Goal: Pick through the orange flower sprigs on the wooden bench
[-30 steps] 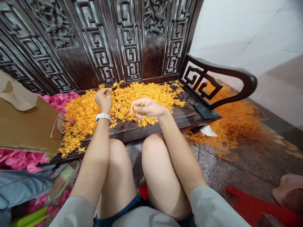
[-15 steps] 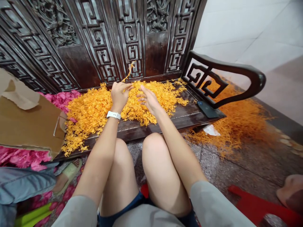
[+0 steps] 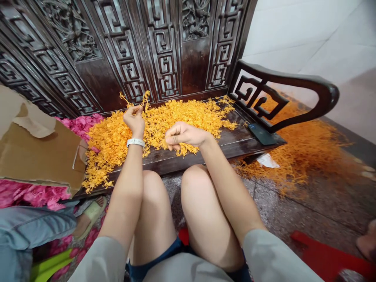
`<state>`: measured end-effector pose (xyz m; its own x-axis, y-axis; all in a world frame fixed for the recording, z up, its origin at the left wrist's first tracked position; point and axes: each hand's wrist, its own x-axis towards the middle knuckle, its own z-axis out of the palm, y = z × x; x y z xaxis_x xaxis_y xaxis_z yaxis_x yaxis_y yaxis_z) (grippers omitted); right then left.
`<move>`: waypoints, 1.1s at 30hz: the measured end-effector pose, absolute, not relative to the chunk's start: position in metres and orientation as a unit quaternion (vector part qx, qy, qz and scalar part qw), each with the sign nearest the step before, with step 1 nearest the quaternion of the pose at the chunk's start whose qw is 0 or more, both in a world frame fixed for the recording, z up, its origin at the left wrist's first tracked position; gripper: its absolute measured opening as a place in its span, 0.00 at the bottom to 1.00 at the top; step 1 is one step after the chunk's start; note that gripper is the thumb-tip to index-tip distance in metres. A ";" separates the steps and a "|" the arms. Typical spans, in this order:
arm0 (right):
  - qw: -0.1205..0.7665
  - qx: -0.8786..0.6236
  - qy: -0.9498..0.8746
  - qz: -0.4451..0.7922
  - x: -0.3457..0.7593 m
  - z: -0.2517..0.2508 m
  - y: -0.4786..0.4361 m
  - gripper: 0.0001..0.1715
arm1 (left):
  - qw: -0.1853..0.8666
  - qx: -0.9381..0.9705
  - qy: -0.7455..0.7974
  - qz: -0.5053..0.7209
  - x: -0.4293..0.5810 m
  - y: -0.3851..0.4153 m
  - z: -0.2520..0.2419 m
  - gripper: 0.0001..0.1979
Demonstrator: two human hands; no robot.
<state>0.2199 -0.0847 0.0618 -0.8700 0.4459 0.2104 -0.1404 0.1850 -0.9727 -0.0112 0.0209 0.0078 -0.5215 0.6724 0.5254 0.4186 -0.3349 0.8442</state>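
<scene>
Frilly yellow sprigs [image 3: 190, 111] lie heaped on glossy wood [image 3: 235, 147].

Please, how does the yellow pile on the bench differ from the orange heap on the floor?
The yellow pile rests on the bench seat; the orange heap lies on the floor beyond it. The pile is brighter yellow, the heap deeper orange. The pile shows short, curled pieces; the heap shows longer, straighter strands. Both are loose, tangled masses.

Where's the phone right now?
In the head view, the phone lies toward the right end of the bench, beside the armrest and to the right of the yellow pile.
</scene>
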 end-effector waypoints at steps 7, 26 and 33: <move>0.568 -0.359 -0.409 0.617 0.223 0.036 -0.053 0.27 | 0.062 0.572 0.539 0.616 -0.011 0.010 0.012 0.04; 0.181 0.008 -0.712 0.678 0.225 0.070 -0.089 0.23 | 0.062 0.554 0.552 0.620 -0.012 0.018 0.000 0.03; 0.602 -0.312 -0.239 0.695 0.228 0.037 -0.047 0.15 | -0.023 0.634 0.510 0.581 -0.002 0.012 0.005 0.06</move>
